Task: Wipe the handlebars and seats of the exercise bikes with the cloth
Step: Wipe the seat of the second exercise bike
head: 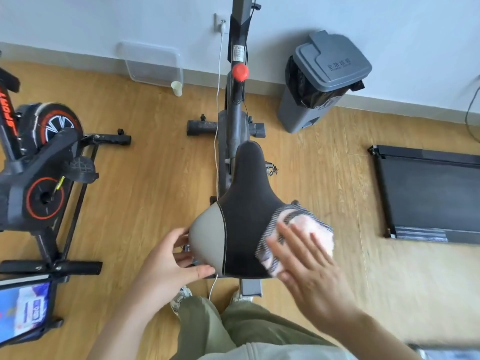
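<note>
Cloth (310, 226), pink w/ a grey striped edge, lies bunched on the rear R corner of the seat (246, 198), partly hanging off that side. R hand (311, 271) lies flat on top of it, fingers straight and spread, palm pressing the cloth down onto the seat, nothing gripped; hand is a bit blurred. L hand (163, 258) is at the seat's rear L corner, on the grey panel there, fingers curled under the edge and thumb along the back rim, so it has hold of the seat. The seat itself is black w/ that grey patch, nose pointing away from the person toward the wall. Past the nose runs the grey bike frame (235, 113) w/ a red knob (240, 71) on it, and a white cable (217, 100) drops from a wall socket (221, 22) down along the seat's L side. Well L of the seat stands a black-and-red bike (39, 165); near L of it, lower down, a lit screen (24, 307). Beyond the seat to the L, by the wall, a paper cup (176, 88) and a clear plastic tray (150, 63) leaning up. Beyond it to the R, a grey lidded bin (324, 81) w/ a black bag. Well R of the seat, a black treadmill (428, 193) lies on the wood floor (155, 178). Directly behind the seat, the person's olive trousers (233, 331).
</note>
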